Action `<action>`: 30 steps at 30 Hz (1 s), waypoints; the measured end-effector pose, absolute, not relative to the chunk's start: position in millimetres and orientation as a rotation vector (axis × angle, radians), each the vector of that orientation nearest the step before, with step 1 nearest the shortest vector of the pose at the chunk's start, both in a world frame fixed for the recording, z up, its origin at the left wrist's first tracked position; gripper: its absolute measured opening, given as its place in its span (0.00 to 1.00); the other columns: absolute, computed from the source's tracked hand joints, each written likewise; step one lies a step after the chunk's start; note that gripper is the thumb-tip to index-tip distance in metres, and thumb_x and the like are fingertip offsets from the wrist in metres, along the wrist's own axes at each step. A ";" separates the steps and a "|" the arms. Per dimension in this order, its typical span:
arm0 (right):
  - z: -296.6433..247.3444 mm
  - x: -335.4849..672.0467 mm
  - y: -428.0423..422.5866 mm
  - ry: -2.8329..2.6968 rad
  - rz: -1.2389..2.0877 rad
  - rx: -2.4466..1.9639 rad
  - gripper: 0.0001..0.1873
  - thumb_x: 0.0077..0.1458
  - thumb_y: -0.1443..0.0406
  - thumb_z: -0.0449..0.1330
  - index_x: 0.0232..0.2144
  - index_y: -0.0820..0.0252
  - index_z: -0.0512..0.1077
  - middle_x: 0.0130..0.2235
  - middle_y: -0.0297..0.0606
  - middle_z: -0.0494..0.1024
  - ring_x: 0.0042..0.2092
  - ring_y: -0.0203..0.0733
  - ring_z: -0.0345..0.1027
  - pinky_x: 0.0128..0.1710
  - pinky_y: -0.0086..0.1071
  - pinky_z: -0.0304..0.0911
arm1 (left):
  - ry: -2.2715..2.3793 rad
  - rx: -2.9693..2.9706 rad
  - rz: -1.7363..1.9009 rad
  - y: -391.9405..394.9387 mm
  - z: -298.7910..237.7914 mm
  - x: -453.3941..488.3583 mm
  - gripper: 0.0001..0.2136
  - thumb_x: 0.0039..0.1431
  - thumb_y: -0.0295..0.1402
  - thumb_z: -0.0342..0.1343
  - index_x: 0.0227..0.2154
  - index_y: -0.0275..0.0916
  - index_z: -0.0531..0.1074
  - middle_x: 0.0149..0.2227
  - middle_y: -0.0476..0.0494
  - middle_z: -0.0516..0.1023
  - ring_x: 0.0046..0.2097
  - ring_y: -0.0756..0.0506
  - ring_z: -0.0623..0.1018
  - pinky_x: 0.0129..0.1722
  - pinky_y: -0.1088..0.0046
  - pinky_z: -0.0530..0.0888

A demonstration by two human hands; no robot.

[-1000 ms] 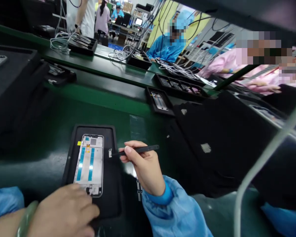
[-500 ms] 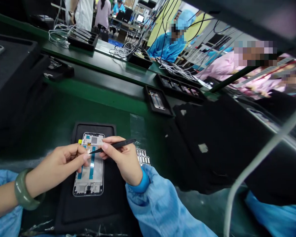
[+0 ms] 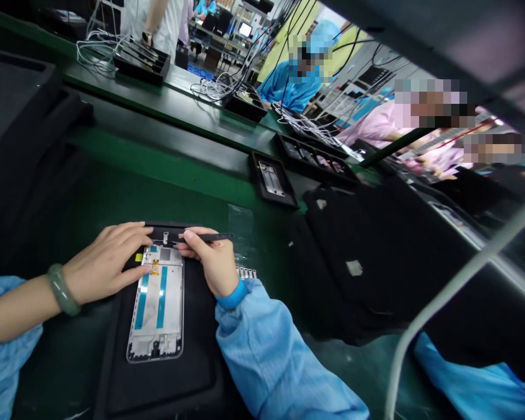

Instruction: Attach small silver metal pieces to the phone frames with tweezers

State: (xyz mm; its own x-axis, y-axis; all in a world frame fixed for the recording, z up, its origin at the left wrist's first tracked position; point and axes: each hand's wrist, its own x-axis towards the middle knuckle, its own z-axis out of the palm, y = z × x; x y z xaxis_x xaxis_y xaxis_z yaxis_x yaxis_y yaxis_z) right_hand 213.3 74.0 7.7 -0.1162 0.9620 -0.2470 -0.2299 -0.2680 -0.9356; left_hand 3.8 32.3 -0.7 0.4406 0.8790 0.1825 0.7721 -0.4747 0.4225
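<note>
A phone mid-frame (image 3: 170, 303) with blue strips lies on a black foam tray (image 3: 196, 361), its top end away from me. My left hand (image 3: 114, 256) rests at the frame's upper left, fingers stretched and thumb apart near a small gold-coloured flex connector (image 3: 155, 268). In my right hand (image 3: 214, 256) are black tweezers (image 3: 216, 237), held over the frame's upper right; their tip points left. A small silver metal piece (image 3: 165, 237) shows at the frame's top edge near that tip; whether the tweezers touch it I cannot tell.
Several silver pieces (image 3: 246, 272) lie beside my right wrist near a clear plastic film (image 3: 240, 230). Another phone frame sits in a small black tray (image 3: 254, 181) farther back. Black foam stacks (image 3: 389, 256) stand at right; a grey cable (image 3: 437, 309) crosses there. Co-workers (image 3: 295, 79) are beyond the bench.
My left hand has opened from a pinch and moved up to the frame's upper left. The tweezers have shifted from mid-frame to the top end, where the silver piece now shows.
</note>
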 end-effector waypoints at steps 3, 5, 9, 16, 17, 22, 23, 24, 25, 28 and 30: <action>4.6 207.2 74.9 -1.034 1.551 -1.194 0.14 0.39 0.60 0.70 0.27 0.62 0.75 0.24 0.33 0.77 0.27 0.36 0.75 0.29 0.27 0.72 | 1.428 2.416 0.523 26.9 -9.3 4.6 0.16 0.59 0.46 0.50 0.42 0.41 0.68 0.52 0.40 0.71 0.58 0.40 0.66 0.55 0.55 0.64; 4.5 205.0 72.2 -1.113 1.520 -1.232 0.13 0.40 0.59 0.69 0.26 0.63 0.75 0.23 0.33 0.77 0.27 0.37 0.75 0.29 0.28 0.72 | 1.442 2.414 0.544 19.2 -11.8 5.2 0.15 0.59 0.46 0.51 0.42 0.41 0.69 0.51 0.41 0.72 0.57 0.41 0.67 0.57 0.55 0.62; 5.3 204.8 65.0 -1.248 1.458 -1.316 0.12 0.44 0.58 0.67 0.26 0.62 0.75 0.23 0.34 0.77 0.27 0.38 0.75 0.29 0.29 0.71 | 1.446 2.425 0.548 10.6 -13.0 5.1 0.14 0.59 0.44 0.51 0.44 0.43 0.69 0.51 0.44 0.72 0.57 0.42 0.67 0.59 0.54 0.59; -2.5 208.9 57.8 -1.475 1.353 -1.345 0.12 0.47 0.55 0.65 0.28 0.58 0.76 0.29 0.37 0.80 0.33 0.43 0.77 0.32 0.32 0.73 | 1.439 2.404 0.603 10.7 -13.9 4.5 0.14 0.58 0.43 0.52 0.44 0.42 0.70 0.51 0.43 0.71 0.57 0.41 0.67 0.60 0.53 0.59; -3.4 209.1 57.5 -1.494 1.331 -1.346 0.12 0.48 0.55 0.64 0.28 0.57 0.76 0.30 0.38 0.80 0.34 0.43 0.77 0.32 0.32 0.72 | 1.436 2.403 0.606 10.4 -13.9 4.5 0.14 0.58 0.43 0.52 0.44 0.42 0.70 0.51 0.43 0.71 0.57 0.41 0.67 0.60 0.53 0.59; -5.0 208.5 58.5 -1.554 1.262 -1.343 0.11 0.49 0.55 0.63 0.28 0.56 0.77 0.31 0.37 0.80 0.35 0.43 0.76 0.32 0.32 0.72 | 1.431 2.395 0.611 10.2 -13.1 5.6 0.14 0.58 0.43 0.53 0.43 0.42 0.70 0.50 0.44 0.72 0.57 0.42 0.67 0.61 0.53 0.59; -5.0 208.3 58.7 -1.563 1.251 -1.341 0.11 0.49 0.55 0.63 0.28 0.56 0.77 0.31 0.37 0.80 0.35 0.43 0.76 0.32 0.31 0.72 | 1.430 2.394 0.607 10.3 -12.9 5.7 0.14 0.58 0.43 0.53 0.43 0.42 0.70 0.50 0.44 0.72 0.57 0.42 0.67 0.61 0.53 0.58; -4.9 208.1 58.8 -1.571 1.242 -1.339 0.11 0.49 0.55 0.63 0.28 0.56 0.77 0.31 0.37 0.80 0.36 0.43 0.76 0.32 0.31 0.72 | 1.431 2.393 0.605 10.4 -12.8 5.7 0.14 0.58 0.43 0.53 0.43 0.42 0.70 0.50 0.44 0.72 0.57 0.42 0.67 0.61 0.53 0.58; -4.8 207.9 58.9 -1.577 1.234 -1.340 0.12 0.49 0.55 0.63 0.28 0.56 0.77 0.31 0.37 0.80 0.36 0.43 0.76 0.32 0.31 0.72 | 1.430 2.393 0.601 10.4 -12.7 5.5 0.14 0.58 0.44 0.53 0.43 0.42 0.70 0.50 0.44 0.72 0.57 0.42 0.67 0.61 0.53 0.58; -4.1 207.5 59.1 -1.592 1.219 -1.353 0.12 0.49 0.55 0.63 0.27 0.56 0.77 0.31 0.37 0.80 0.36 0.43 0.76 0.32 0.31 0.71 | 1.432 2.402 0.592 10.3 -13.1 4.8 0.15 0.58 0.43 0.52 0.44 0.41 0.70 0.50 0.44 0.72 0.57 0.42 0.67 0.62 0.53 0.57; -3.6 207.5 59.1 -1.599 1.211 -1.356 0.12 0.49 0.55 0.63 0.27 0.56 0.77 0.32 0.38 0.80 0.36 0.43 0.76 0.32 0.32 0.71 | 1.431 2.411 0.583 10.3 -13.7 4.5 0.15 0.58 0.43 0.52 0.44 0.41 0.70 0.50 0.44 0.71 0.58 0.42 0.67 0.62 0.54 0.57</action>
